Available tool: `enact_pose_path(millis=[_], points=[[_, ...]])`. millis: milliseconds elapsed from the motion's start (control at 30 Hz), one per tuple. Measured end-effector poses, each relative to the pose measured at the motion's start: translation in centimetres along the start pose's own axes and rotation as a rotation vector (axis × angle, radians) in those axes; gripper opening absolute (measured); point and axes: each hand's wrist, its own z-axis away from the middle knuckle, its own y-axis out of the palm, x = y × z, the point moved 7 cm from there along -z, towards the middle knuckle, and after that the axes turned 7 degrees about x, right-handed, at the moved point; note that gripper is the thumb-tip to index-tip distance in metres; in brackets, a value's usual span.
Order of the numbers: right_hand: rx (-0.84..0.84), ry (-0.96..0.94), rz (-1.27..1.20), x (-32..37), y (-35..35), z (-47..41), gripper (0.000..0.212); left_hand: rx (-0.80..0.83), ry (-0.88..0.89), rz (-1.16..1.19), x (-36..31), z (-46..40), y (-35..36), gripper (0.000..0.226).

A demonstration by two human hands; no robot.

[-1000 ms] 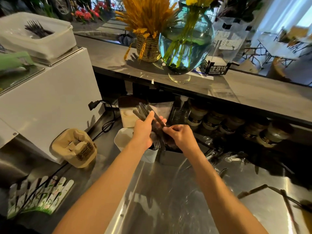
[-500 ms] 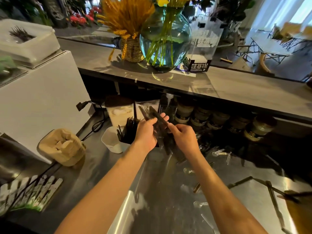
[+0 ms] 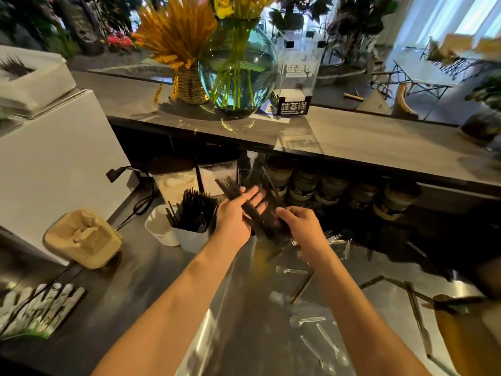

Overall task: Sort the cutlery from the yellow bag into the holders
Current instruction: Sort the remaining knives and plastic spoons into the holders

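Nearest, several clear plastic spoons (image 3: 306,321) lie scattered on the steel counter (image 3: 244,321), and at the lower right corner sits the yellow bag (image 3: 466,340), only partly in frame, with dark cutlery handles across its top. Further in, both forearms reach forward to a bundle of black forks (image 3: 252,213) held above the counter. That bundle runs diagonally, its handles pointing up and left, its tines down and toward the camera. Against it the left hand (image 3: 235,215) lies flat, fingers stretched out straight and slightly spread, the palm pressed to the side of the bundle rather than curled around it. Opposite, the right hand (image 3: 298,226) has its fingers bent around the lower end of the same bundle, gripping it from the right. Just left of the left hand stands a white holder (image 3: 191,238) packed with upright black cutlery, and touching its left side is a second white holder (image 3: 158,226), whose contents I cannot make out. Farther left rests a brown pulp cup carrier (image 3: 81,238). Behind the hands, a row of jars (image 3: 336,191) sits under the raised grey bar top (image 3: 352,137), which carries a glass vase (image 3: 237,69) of stems and a woven basket (image 3: 189,85) of yellow wheat.
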Motion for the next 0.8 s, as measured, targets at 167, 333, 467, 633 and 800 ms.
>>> enact_pose_path(millis=[167, 333, 467, 633, 800], points=[[0.016, -0.018, -0.15, 0.9, -1.8, 0.4, 0.02, -0.13, 0.014, -0.183, 0.2, 0.0, -0.5, 0.018], [0.139, 0.019, -0.083, 1.2, -1.3, 1.1, 0.046, -0.009, -0.039, -0.381, 0.6, 0.7, 1.3, 0.052], [0.113, 0.021, 0.087, 1.5, -1.6, 1.4, 0.055, 0.05, -0.069, -0.444, 0.7, 1.6, 2.4, 0.057], [0.165, -0.029, 0.224, 2.3, -2.0, 2.1, 0.04, -0.045, -0.021, -0.572, -0.2, 2.0, 1.7, 0.034], [0.095, 0.016, -0.098, 2.0, -3.1, 2.6, 0.022, -0.049, 0.041, -0.561, -1.0, 1.7, 0.9, 0.028]])
